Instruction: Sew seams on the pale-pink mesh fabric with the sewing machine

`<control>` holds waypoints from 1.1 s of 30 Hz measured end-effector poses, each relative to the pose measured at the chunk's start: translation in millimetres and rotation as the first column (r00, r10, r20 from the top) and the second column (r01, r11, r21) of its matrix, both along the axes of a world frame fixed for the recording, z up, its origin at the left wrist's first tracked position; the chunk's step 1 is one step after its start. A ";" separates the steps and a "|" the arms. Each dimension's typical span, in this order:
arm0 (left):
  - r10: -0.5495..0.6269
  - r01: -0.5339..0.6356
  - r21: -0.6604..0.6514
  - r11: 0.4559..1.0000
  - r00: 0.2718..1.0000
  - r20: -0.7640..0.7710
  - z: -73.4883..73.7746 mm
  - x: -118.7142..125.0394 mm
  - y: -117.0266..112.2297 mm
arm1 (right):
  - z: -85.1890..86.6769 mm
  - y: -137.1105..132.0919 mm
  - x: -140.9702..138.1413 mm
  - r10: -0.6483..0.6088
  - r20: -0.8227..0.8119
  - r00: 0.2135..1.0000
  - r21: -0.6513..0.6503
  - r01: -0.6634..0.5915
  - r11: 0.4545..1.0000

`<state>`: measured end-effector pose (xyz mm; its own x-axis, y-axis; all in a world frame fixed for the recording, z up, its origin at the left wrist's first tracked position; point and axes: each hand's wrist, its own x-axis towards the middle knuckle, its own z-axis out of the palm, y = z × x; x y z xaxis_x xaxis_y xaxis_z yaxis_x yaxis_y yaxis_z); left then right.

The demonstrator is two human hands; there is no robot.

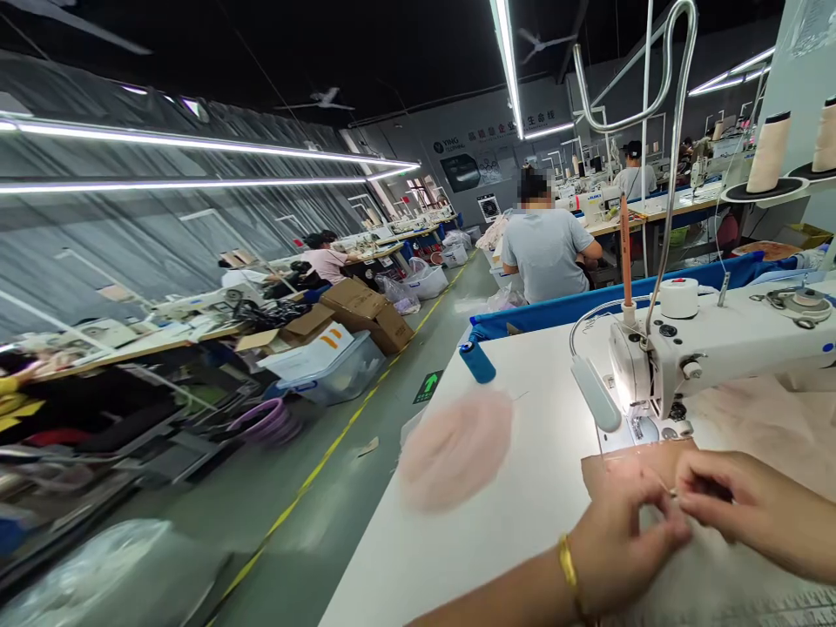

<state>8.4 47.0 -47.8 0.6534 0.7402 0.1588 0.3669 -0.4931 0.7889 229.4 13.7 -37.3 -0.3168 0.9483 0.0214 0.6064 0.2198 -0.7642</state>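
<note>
My left hand (620,535), with a gold bangle on the wrist, rests on a pale pink piece of fabric (653,466) on the white table (522,505); its fingers are pinched together. My right hand (751,505) meets it from the right, fingers also pinched on the fabric. Both hands sit just in front of the needle area of a white sewing machine (705,348). A blurred round pink fabric piece (455,448) lies to the left of my hands.
A blue thread spool (477,361) stands at the table's far left corner. Cream thread cones (769,152) sit on a stand at upper right. A person in a grey shirt (545,248) sits ahead. Boxes and bins (340,348) line the aisle on the left.
</note>
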 end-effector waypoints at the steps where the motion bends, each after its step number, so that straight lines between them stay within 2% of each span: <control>1: 0.097 -0.096 0.012 0.995 0.991 -0.097 -5.9 3.0 10.1 | -1.7 18.0 -3.4 0.005 0.102 0.995 -0.020 -0.003 1.000; 3: 0.236 -0.218 0.098 0.971 0.933 -0.272 -15.8 6.0 27.5 | -8.2 47.0 -12.2 -0.015 0.164 0.986 -0.020 0.019 1.000; 4: 0.275 -0.238 0.154 0.959 0.912 -0.304 -19.7 5.9 33.7 | -12.7 56.8 -16.7 -0.032 0.185 0.982 -0.006 0.033 0.999; 6: 0.301 -0.227 0.270 0.936 0.914 -0.273 -25.5 3.5 40.6 | -23.1 67.6 -23.9 -0.070 0.210 0.975 0.035 0.064 0.997; 8: 0.274 -0.181 0.400 0.898 0.943 -0.188 -29.3 -0.8 42.3 | -33.6 70.8 -27.5 -0.111 0.237 0.965 0.082 0.094 0.992; 10: 0.183 -0.081 0.526 0.847 0.972 -0.146 -32.1 -5.0 42.2 | -42.5 70.6 -27.2 -0.147 0.264 0.953 0.129 0.116 0.985; 12: 0.093 0.016 0.599 0.801 0.984 -0.151 -34.6 -7.8 42.2 | -48.6 67.9 -23.5 -0.168 0.288 0.943 0.178 0.120 0.977; 15: 0.057 0.052 0.616 0.786 0.986 -0.156 -36.7 -9.1 42.7 | -51.4 58.2 -13.4 -0.175 0.324 0.930 0.246 0.096 0.965; 17: 0.075 0.033 0.624 0.781 0.986 -0.146 -36.6 -8.4 42.4 | -49.8 49.8 -6.4 -0.168 0.350 0.922 0.356 0.035 0.934; 18: 0.087 0.023 0.630 0.776 0.986 -0.144 -36.3 -7.8 41.9 | -48.6 46.2 -3.6 -0.145 0.362 0.921 0.434 -0.029 0.901; 20: 0.110 0.009 0.645 0.764 0.984 -0.143 -35.4 -6.5 40.5 | -47.3 41.9 -0.3 -0.075 0.390 0.918 0.582 -0.183 0.793; 21: 0.120 0.003 0.651 0.759 0.982 -0.145 -35.0 -6.0 39.6 | -47.5 41.5 0.2 -0.038 0.404 0.914 0.625 -0.245 0.741; 22: 0.131 -0.002 0.654 0.757 0.980 -0.149 -34.7 -5.6 38.7 | -48.6 42.2 0.3 -0.008 0.413 0.911 0.640 -0.284 0.714; 23: 0.144 -0.008 0.655 0.755 0.977 -0.154 -34.3 -5.2 37.9 | -50.6 43.8 0.2 0.007 0.417 0.909 0.637 -0.298 0.711; 25: 0.177 -0.023 0.657 0.753 0.970 -0.169 -33.7 -4.7 36.4 | -56.4 48.0 0.4 0.003 0.411 0.912 0.616 -0.280 0.736; 29: 0.241 -0.039 0.665 0.746 0.946 -0.215 -33.0 -2.9 34.4 | -68.8 54.4 3.3 -0.077 0.404 0.912 0.627 -0.214 0.749; 33: 0.280 -0.054 0.670 0.740 0.931 -0.234 -35.2 0.1 34.1 | -71.9 57.5 4.9 -0.109 0.415 0.903 0.609 -0.187 0.771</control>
<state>8.5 81.0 -83.0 0.6254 0.6341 0.4547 0.6533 -0.7441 0.1392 234.4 71.2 -109.2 -0.4721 0.7516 0.4606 0.8016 0.5834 -0.1305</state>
